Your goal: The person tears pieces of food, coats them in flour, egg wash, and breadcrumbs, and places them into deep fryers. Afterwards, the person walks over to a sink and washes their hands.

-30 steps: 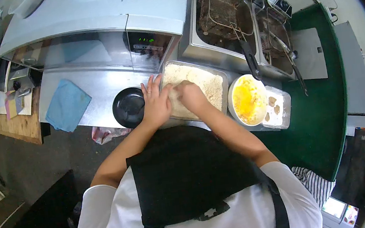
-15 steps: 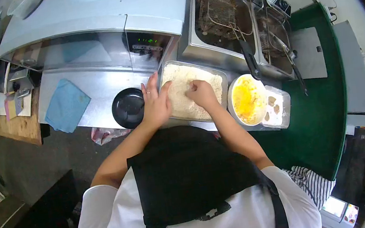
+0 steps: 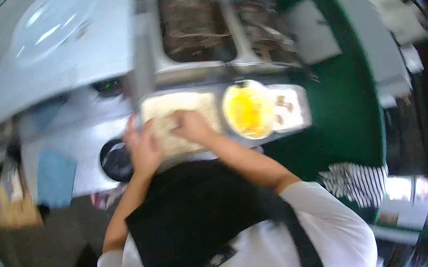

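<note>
A metal tray (image 3: 221,124) filled with pale breadcrumb-like crumbs (image 3: 167,105) lies in front of me. My left hand (image 3: 143,147) rests at its left edge, fingers spread, holding nothing. Over the middle of the crumbs my right hand (image 3: 190,127) is closed with its fingertips down; whatever it may hold is hidden. A white bowl of yellow beaten egg (image 3: 247,110) stands right of the tray. Beyond that is a shallow container (image 3: 306,113) of white powder with several small brown pieces (image 3: 284,105). Beside my left hand sits a black bowl (image 3: 115,162).
Fryers (image 3: 194,28) with dark baskets stand behind the tray. A white-topped appliance (image 3: 69,60) is at the back left. A blue cloth (image 3: 56,178) lies on the metal counter (image 3: 84,134). To the right is a green surface (image 3: 339,117) with a striped cloth (image 3: 358,182).
The view has swung and blurred, so the counter appears further left and the fryers more upright. Both hands stay at the crumb tray, the left spread and the right closed.
</note>
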